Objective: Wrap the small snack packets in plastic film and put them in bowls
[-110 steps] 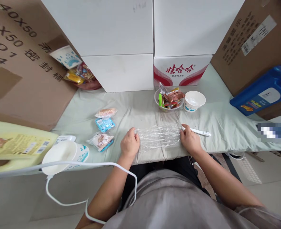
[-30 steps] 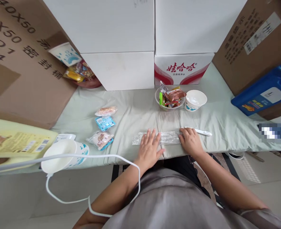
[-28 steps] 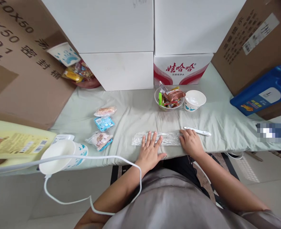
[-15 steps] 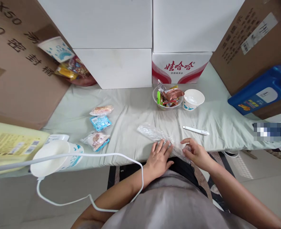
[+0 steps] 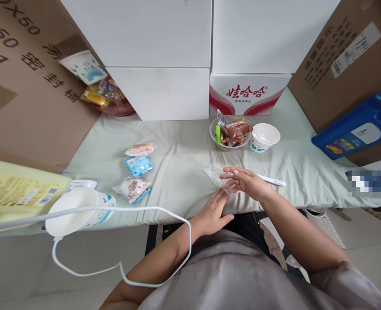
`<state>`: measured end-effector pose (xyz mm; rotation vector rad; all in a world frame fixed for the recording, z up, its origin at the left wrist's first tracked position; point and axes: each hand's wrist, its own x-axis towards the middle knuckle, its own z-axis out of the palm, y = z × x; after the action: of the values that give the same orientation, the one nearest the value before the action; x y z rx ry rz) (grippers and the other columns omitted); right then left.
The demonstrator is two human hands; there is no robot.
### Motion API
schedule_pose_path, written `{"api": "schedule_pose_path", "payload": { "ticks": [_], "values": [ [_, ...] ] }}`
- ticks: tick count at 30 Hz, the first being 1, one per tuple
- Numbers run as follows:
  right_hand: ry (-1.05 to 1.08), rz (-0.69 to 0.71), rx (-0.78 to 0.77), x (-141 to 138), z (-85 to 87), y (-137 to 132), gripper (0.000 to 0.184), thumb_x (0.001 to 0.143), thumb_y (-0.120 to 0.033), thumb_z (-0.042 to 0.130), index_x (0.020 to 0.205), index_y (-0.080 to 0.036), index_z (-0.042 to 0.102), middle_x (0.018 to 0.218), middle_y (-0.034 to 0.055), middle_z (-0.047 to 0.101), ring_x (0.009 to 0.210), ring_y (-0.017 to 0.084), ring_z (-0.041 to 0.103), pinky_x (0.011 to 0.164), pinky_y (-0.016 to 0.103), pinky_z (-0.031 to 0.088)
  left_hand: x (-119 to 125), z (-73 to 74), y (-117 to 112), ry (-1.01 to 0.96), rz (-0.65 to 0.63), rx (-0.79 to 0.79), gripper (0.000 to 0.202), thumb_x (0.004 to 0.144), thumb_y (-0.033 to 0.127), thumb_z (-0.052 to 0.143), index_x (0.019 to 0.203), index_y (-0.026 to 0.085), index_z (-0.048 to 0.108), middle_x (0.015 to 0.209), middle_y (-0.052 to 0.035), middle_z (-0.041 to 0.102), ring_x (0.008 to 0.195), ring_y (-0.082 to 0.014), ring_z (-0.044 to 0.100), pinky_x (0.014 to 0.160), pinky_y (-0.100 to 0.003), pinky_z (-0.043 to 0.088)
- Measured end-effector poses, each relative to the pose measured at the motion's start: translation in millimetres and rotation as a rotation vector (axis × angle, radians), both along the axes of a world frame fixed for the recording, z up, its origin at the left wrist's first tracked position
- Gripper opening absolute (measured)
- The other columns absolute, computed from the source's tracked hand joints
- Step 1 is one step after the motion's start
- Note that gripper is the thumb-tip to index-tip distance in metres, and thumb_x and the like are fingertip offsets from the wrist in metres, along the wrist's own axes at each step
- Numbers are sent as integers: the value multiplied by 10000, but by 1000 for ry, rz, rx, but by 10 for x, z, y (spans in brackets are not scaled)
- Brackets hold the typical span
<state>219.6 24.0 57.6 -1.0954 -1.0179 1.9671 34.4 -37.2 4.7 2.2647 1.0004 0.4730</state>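
A crumpled sheet of clear plastic (image 5: 213,174) lies near the front of the cloth-covered surface. My left hand (image 5: 213,214) is flat at its near edge, fingers stretched out and thumb apart. My right hand (image 5: 246,184) is over the plastic's right side with its fingers spread, close to the left fingertips and hiding part of the sheet. Neither hand appears to grip anything. Just beyond the right hand lies a slim white tool (image 5: 276,181), like a small cutter, its left end covered by the hand.
A clear bowl of wrapped snacks (image 5: 231,146) and a paper cup (image 5: 264,140) stand behind. Wrapped snacks (image 5: 138,165) lie to the left. A white cable (image 5: 129,209) loops past a tipped paper cup (image 5: 103,211). A blue bottle (image 5: 355,129) and boxes (image 5: 248,92) border the surface.
My right hand has moved left and forward, its curled fingers now spread over the plastic. The plastic is bunched into a smaller area. My left hand has shifted slightly, its fingers closer together.
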Motion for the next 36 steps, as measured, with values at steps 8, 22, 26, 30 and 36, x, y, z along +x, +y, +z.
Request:
{"api": "schedule_pose_path", "payload": {
  "ticks": [8,22,26,30,36],
  "values": [
    [-1,-69,-161,-252,-302,259,500,891,-380,592,1339,-267,399,1330,98,573,847,153,692,602,259,563,67,-5,-10,50,33,4,592,838,328,623,1362,122,439,1407,-166,488,1388,-307,356,1132,-493,358],
    [121,-65,-74,-185,-489,230,478,825,-374,669,1250,-267,479,1308,72,568,897,170,671,731,334,583,-95,-48,605,-80,364,383,106,890,140,470,906,176,569,927,-78,636,902,-218,590,821,-377,498],
    [-69,-127,85,-192,-548,14,417,843,-407,635,1213,-264,509,1299,76,564,1003,180,642,816,349,563,-82,-155,664,58,315,416,102,916,199,487,915,178,587,1037,-99,628,973,-247,562,861,-413,468],
    [-515,-62,496,-44,-552,-359,360,870,-361,598,1202,-233,544,1174,95,616,964,196,633,840,391,542,-104,-169,630,85,275,404,114,902,198,523,985,182,599,1097,-92,615,1025,-252,546,903,-416,453],
    [-1106,120,1184,242,-523,-568,242,889,-277,603,1118,-212,644,1187,114,632,1094,274,531,938,475,452,-106,-163,628,82,257,420,165,871,167,549,1013,185,629,1106,-94,618,1069,-264,532,938,-436,438]
  ]
}}
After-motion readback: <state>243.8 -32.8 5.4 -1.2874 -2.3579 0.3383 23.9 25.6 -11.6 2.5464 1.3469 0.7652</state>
